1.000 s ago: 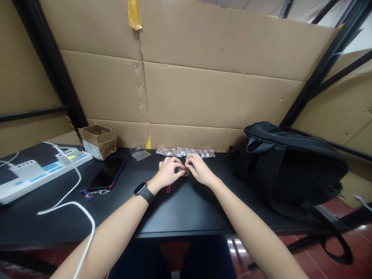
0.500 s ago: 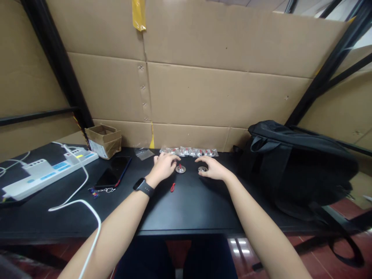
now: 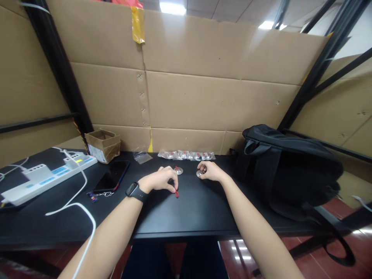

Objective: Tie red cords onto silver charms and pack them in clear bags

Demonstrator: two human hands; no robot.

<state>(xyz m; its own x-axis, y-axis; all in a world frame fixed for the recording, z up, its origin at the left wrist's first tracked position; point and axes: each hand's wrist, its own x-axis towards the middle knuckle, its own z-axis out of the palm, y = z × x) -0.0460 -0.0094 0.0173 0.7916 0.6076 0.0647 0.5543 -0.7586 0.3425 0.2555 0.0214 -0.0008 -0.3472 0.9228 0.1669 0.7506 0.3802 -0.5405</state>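
Observation:
My left hand (image 3: 166,179), with a dark watch on its wrist, is closed in a pinch on the end of a small red cord loop (image 3: 176,195) over the black table. Just beyond its fingers lies a round silver disc (image 3: 180,171), shaped like a finger cymbal, with a red cord at its middle. To the right, my right hand (image 3: 209,171) is closed on the edge of a second small metal disc (image 3: 199,174), which sits low at the tabletop. The fingers hide part of that disc.
Several clear-wrapped discs with red cords (image 3: 186,155) lie along the cardboard wall (image 3: 192,104). On the left are a clear bag (image 3: 142,157), an open carton (image 3: 103,145), a phone (image 3: 112,176), a power strip (image 3: 52,174) and a white cable (image 3: 87,209). A black backpack (image 3: 290,166) stands right.
My left hand has come nearer and taken the end of the red cord loop, which was lying loose. My right fingers have closed on the right disc. The view has tilted up slightly.

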